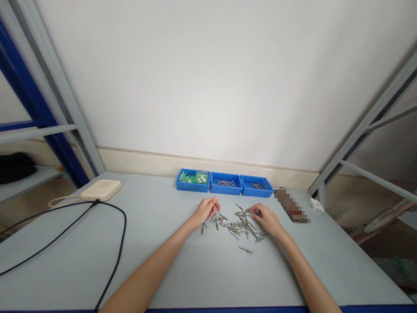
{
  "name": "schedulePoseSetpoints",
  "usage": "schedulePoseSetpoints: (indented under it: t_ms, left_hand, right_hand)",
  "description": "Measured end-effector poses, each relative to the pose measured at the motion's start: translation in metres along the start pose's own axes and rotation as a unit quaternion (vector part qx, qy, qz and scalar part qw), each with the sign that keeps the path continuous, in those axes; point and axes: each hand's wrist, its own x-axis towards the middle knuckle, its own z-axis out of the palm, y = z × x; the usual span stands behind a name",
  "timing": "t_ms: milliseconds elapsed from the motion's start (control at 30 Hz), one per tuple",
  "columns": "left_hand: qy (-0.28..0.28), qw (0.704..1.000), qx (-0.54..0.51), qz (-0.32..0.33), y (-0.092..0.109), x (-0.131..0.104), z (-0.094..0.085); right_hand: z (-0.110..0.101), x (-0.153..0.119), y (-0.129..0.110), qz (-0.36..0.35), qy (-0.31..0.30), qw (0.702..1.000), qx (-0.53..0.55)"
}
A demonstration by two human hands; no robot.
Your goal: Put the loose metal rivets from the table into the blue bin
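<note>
A loose pile of metal blind rivets (243, 226), thin pins with thicker brass-toned bodies, lies on the grey table in front of me. At the pile's left side my left hand (206, 209) is closed in a pinch just over some rivets; what its fingertips hold is too small to make out. My right hand (264, 217) pinches a rivet at the pile's upper right. Behind the hands stand three blue bins in a row. The left bin (193, 188) holds green and white pieces, the middle bin (226, 190) many thin metal pieces, and the right bin (257, 192) a smaller bunch.
A blurred, phone-like flat object (291, 206) lies right of the bins, near a white plug (316, 205). On the left are a cream box (101, 190) and looping black cable (123, 234). Metal frame posts flank the table, with a wall behind.
</note>
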Motion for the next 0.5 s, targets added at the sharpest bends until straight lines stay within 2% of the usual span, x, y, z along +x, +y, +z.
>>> schedulePoseSetpoints:
  t_ms: [167,333,500]
  left_hand:
    - [0.003,1.0,0.023,0.003,0.001,-0.001,0.0]
    - [-0.012,0.999,0.037,-0.004,0.001,-0.002,0.002]
    - [-0.016,0.999,0.043,0.004,0.001,-0.002,0.002]
  right_hand:
    - [0.005,0.005,0.008,0.008,0.017,0.999,0.032]
    - [0.002,0.011,0.007,0.001,-0.027,0.999,0.025]
    - [0.0,0.012,0.007,-0.017,-0.001,0.999,0.027]
